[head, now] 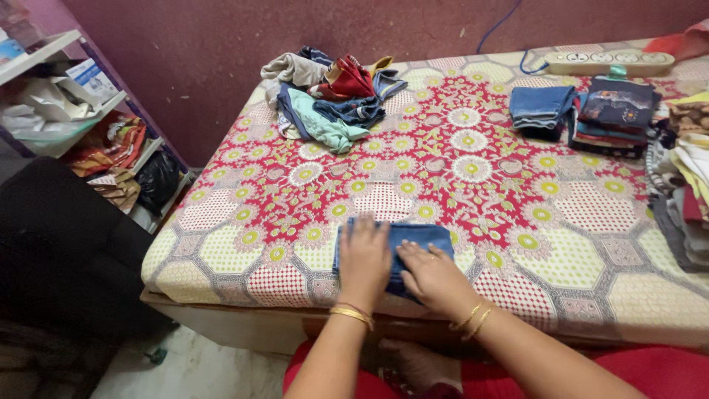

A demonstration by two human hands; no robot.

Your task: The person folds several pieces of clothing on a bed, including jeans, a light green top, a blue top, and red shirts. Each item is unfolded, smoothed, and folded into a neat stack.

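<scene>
A folded blue garment (413, 240) lies on the near edge of the bed (576, 222), a little left of the middle, on a bedspread patterned in red, cream and yellow-green. Both hands are laid flat on it. The left hand (363, 258) is pressed palm down on the left half of the garment, fingers stretched toward the far side; nothing is clasped in its grip, the fingers being extended and close together. The right hand (432, 277) is set just beside it on the near right part of the cloth, fingers likewise flat and slightly spread, with nothing clamped. Gold bangles are worn on both wrists. The far right corner of the garment is left uncovered.

At the far left of the bed a loose heap of unfolded clothes (332, 100) is seen, in grey, green, red and dark blue. At the far right a folded blue piece (541, 109) is placed beside a stack of folded dark garments (617, 118), the two just touching. Further right, at the edge of the view, another pile of folded clothes (683, 185) is partly cut off. A pale power strip (609, 62) with a blue cable rests along the far edge of the bed against the maroon wall. To the left of the bed a shelf rack (81, 111) filled with bags and boxes is visible.
</scene>
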